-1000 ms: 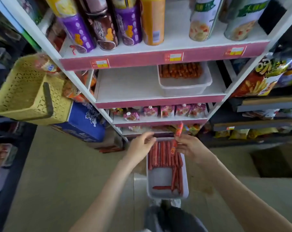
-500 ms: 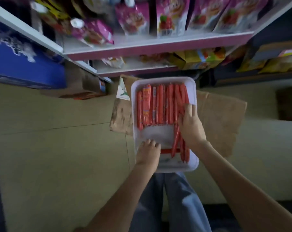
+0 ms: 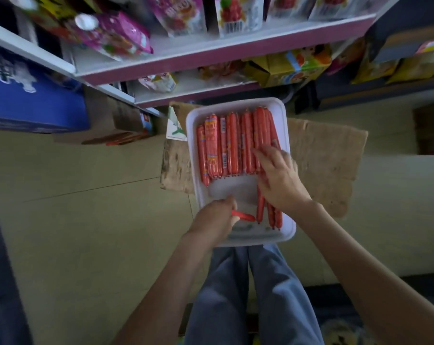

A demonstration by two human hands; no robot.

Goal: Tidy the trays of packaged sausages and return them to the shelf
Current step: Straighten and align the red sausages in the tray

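A person's left hand (image 3: 217, 217) curls round one end of a stray sausage (image 3: 244, 216) lying crosswise at the near end of the tray (image 3: 235, 105). The right hand (image 3: 279, 179) rests flat on the sausages at the tray's right side, fingers spread and fairly straight, gripping nothing.

The white, shallow, round-cornered tray sits on a sheet of cardboard (image 3: 325, 150) on the floor (image 3: 86, 220). It lies just ahead of the person's blue trousers (image 3: 248, 295), at the foot of the pink-edged shelf (image 3: 211, 62). In the tray's far half a row of packaged sausages (image 3: 232, 145) lies lengthwise, side by side. Each is a slim red-orange stick in glossy printed wrap with crimped ends. A few more run along the tray's right wall toward its near end, partly under the right hand. The middle of the tray's near half is bare.

The sticks look light and fairly stiff. Their film is likely slick, so they would roll or slide if nudged. A pinch near mid-length probably controls one best, and a flat palm suits squaring the row. The tray appears to be thin plastic and may flex when loaded, so lifting it by both long rims seems wise.

Beyond the tray, pink pouches (image 3: 126, 36) crowd the shelf, and a blue carton (image 3: 31, 100) stands to the tray's left.
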